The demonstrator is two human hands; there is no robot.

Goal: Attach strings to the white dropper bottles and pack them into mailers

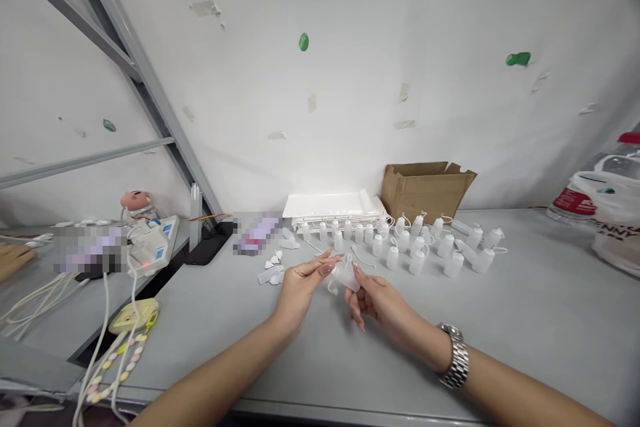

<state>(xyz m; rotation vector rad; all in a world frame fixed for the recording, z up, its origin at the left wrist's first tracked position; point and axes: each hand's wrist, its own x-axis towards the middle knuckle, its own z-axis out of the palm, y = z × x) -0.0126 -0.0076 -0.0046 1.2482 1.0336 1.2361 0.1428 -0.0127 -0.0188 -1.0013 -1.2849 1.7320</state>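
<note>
In front of me a small translucent white plastic bottle [347,277] lies tilted between my two hands. My right hand [373,294] grips its lower end between thumb and fingers. My left hand [305,280] is closed at the bottle's other end, fingertips pinching around the neck; what exactly they press is partly hidden. A thin white strap loops above the bottle, and a small white cap [333,288] hangs below it. Behind my hands stand several similar small bottles [393,258] with looped white straps. Small white caps [275,258] lie left of my left hand.
An open cardboard box [427,190] and a stack of white packaging [333,207] stand against the wall. Large plastic jugs [617,214] are at the far right. Cables, a power strip [155,247] and a yellow case with beads [135,316] lie left.
</note>
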